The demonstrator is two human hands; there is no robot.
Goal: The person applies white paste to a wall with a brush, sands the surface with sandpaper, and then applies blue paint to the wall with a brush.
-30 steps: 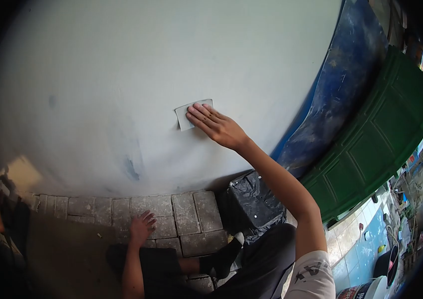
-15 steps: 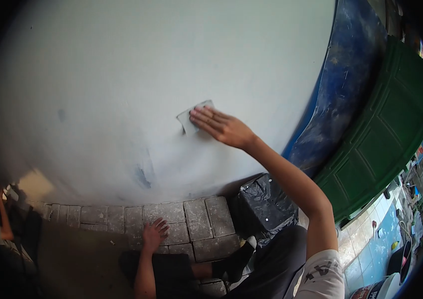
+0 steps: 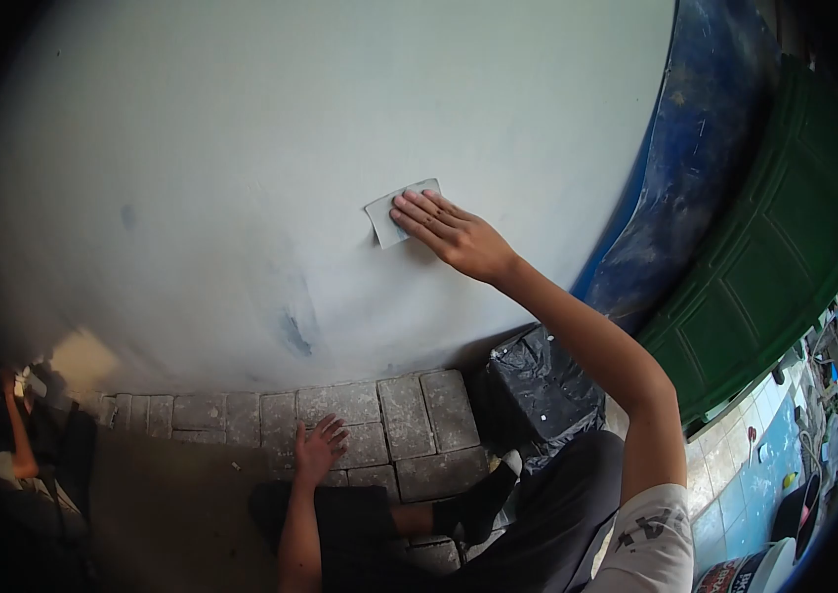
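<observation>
My right hand [image 3: 456,235] is raised to the white wall [image 3: 271,119], its fingers laid flat over a grey sheet of sandpaper [image 3: 389,223]. It holds the sheet against the wall; the left and lower corners stick out past the fingertips and the lower left edge lifts slightly off the surface. Lower down, my left hand [image 3: 320,450] holds nothing, with its fingers apart, above my knee and in front of the paving bricks. Dark smudges [image 3: 294,334] mark the wall below and left of the sandpaper.
A blue sheet [image 3: 691,148] and a green panelled board [image 3: 765,257] lean at the right. A black plastic-covered box [image 3: 543,385] stands at the wall's foot beside grey bricks [image 3: 454,410]. A paint bucket [image 3: 750,573] is at lower right. Another person's arm [image 3: 19,430] shows at far left.
My right hand has slid the sandpaper a little up and to the right on the wall. The camera view has shifted slightly. My left hand stays near my knee, fingers still apart.
</observation>
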